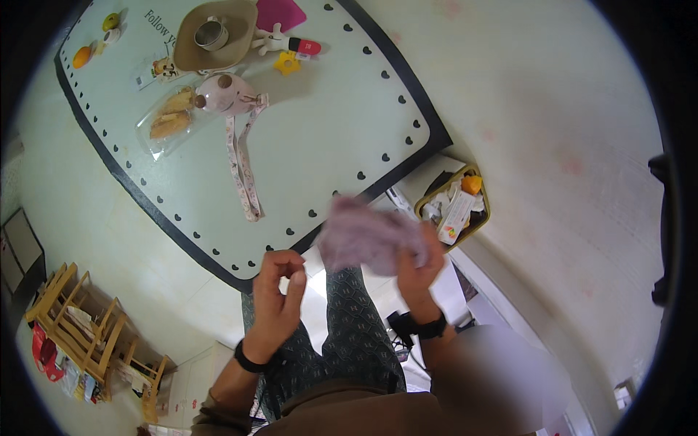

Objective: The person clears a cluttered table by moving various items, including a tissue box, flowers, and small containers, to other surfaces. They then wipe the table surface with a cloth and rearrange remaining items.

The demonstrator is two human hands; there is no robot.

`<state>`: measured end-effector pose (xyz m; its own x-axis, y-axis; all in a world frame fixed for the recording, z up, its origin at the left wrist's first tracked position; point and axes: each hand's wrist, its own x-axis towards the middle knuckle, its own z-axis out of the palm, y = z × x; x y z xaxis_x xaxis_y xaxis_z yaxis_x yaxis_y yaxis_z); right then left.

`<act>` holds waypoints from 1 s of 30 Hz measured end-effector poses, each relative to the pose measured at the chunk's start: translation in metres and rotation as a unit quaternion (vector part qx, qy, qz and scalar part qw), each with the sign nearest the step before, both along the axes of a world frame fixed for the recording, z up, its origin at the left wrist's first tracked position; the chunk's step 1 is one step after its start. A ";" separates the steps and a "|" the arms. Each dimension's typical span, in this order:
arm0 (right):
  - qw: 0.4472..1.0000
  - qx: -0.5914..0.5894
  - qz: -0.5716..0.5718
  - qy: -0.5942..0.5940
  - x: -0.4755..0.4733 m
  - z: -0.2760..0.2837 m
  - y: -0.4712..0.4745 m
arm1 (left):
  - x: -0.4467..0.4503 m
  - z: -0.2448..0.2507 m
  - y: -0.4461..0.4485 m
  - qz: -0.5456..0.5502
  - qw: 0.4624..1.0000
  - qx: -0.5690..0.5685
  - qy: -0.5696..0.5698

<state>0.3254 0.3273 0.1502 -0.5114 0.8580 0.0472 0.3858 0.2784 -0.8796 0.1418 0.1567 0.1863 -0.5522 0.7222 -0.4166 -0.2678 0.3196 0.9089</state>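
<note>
A crumpled mauve cloth [368,237], blurred, hangs from my right hand [422,259] over the table's near edge. The fingers of that hand are closed on its right end. My left hand [281,289] is raised at the table's front corner, to the left of the cloth. It holds nothing; its fingers are curled, with a gap to the thumb. On the table [322,147] before me lies a round pinkish pouch [226,92] with brown ears, its patterned strap [240,180] stretched towards me.
A clear plastic pack of bread [172,120] sits left of the pouch. Behind are a beige basin [185,41] with a metal cup [211,34], a white hand-shaped toy [272,41] and a yellow star [286,64]. A filled waste bin [485,215] stands right; wooden chairs [82,332] stand left.
</note>
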 end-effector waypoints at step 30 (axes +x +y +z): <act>0.891 0.319 -0.101 -0.305 -0.037 -0.275 0.108 | 0.021 -0.269 -0.237 0.139 0.894 -0.332 0.265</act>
<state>0.2879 0.4357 -0.1245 -0.4462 0.8338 0.3250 0.8377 0.5170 -0.1761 0.1623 -0.0798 -0.0826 -0.9196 0.2158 -0.3284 -0.0085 0.8246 0.5656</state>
